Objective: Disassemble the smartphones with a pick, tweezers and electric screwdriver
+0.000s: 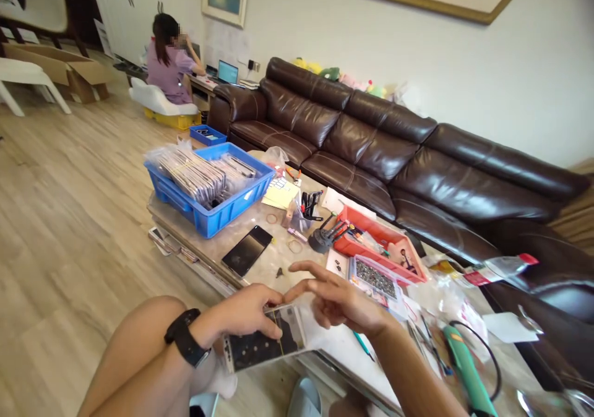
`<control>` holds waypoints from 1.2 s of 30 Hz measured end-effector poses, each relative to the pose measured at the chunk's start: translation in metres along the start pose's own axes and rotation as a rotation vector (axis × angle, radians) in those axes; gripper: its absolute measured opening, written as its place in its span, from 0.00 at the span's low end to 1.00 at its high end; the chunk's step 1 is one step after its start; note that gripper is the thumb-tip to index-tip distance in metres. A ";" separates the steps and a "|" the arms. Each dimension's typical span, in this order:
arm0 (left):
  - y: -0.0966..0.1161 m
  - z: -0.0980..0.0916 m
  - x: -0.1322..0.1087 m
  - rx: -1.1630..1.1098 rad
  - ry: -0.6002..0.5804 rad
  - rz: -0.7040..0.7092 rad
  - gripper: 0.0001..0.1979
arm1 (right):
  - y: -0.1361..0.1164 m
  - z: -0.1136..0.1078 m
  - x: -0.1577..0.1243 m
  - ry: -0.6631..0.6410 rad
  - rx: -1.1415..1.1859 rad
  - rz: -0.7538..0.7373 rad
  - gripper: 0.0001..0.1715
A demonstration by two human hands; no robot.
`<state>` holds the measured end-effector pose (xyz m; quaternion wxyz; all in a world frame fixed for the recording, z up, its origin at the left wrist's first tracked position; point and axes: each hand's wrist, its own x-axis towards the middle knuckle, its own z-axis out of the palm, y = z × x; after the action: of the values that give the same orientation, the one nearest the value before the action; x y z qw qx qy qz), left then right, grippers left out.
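My left hand (248, 312), wearing a black watch, is closed round the edge of a flat phone-sized panel (253, 350) in a clear cover, its thumb lying on top. The panel is dark with a pale end and is tilted above my lap at the table's edge. My right hand (341, 296) hovers over the panel's far end, fingers apart and partly bent. One of its fingertips comes close to my left hand; whether they touch I cannot tell. Beyond the hands, a black phone (248, 250) lies flat on the table, with a small dark piece (279, 273) near it.
On the table stand a blue crate (211, 222) full of bagged flat items, a red tray (413, 273) of tools and a box of screws (374, 278). A green-handled tool (466, 367) and a bottle (501, 270) lie right. Behind is a brown sofa (371, 120); a person (169, 70) sits far left.
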<state>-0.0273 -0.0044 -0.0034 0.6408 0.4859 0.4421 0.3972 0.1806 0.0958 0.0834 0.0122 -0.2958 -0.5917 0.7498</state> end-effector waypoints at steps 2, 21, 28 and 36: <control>-0.004 0.002 0.000 0.033 0.052 -0.009 0.11 | -0.006 0.009 0.003 -0.034 -0.259 0.039 0.30; 0.002 0.004 -0.010 -0.278 0.401 0.057 0.24 | 0.018 -0.008 -0.005 0.216 -0.815 -0.271 0.11; 0.002 0.006 0.001 -0.470 0.646 0.140 0.24 | 0.041 0.046 0.014 0.276 -0.778 -0.349 0.15; 0.002 0.001 0.005 -0.750 0.698 0.233 0.27 | 0.025 0.015 0.018 0.638 -0.634 -0.289 0.26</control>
<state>-0.0247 0.0002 -0.0022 0.5370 0.1077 0.3998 0.7350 0.1674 0.0812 0.0552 0.2068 -0.4152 -0.7933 0.3944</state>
